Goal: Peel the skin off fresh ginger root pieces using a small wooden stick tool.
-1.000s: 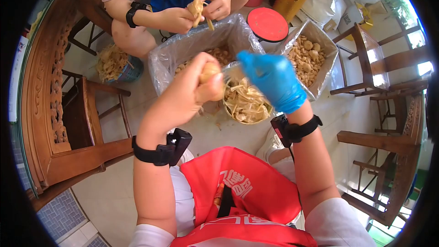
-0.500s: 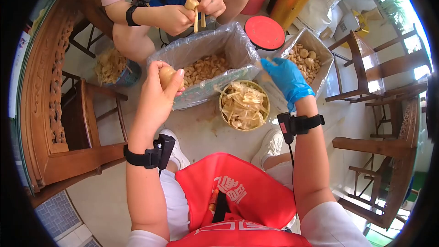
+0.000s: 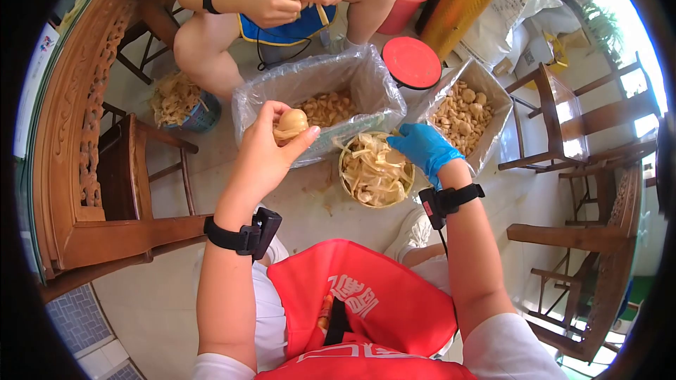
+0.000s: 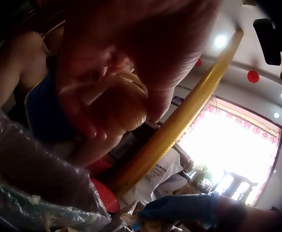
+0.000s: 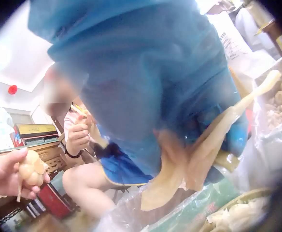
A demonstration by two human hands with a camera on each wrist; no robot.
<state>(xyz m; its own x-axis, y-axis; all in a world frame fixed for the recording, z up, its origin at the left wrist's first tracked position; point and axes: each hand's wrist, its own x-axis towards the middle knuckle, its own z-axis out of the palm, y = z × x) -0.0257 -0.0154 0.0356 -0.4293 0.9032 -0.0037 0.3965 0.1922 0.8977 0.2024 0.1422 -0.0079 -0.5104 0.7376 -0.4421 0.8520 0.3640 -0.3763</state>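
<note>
In the head view my bare left hand (image 3: 260, 151) grips a pale garlic bulb (image 3: 292, 122) over the front edge of the plastic-lined box (image 3: 264, 98). Smooth cloves of this bulb (image 5: 32, 169) show in the right wrist view. My right hand (image 3: 426, 149), in a blue glove, is above the right side of a round basket (image 3: 379, 205) heaped with peeled garlic skins (image 3: 377, 172). Long strips of garlic skin (image 5: 206, 154) hang pinched between the gloved fingers (image 5: 235, 137) in the right wrist view.
Garlic cloves (image 3: 327, 108) lie in the large lined box, and more fill a second box (image 3: 498, 123) at right. Across from me a seated person's hands (image 3: 271, 4) work on another bulb. A red-lidded tub (image 3: 412, 62), a skin-filled bucket (image 3: 201, 116) and wooden chairs (image 3: 563, 112) stand around.
From close together, my hands moved apart. Since then the right hand has come down and inward to the basket; the left has shifted slightly right, still gripping the bulb.
</note>
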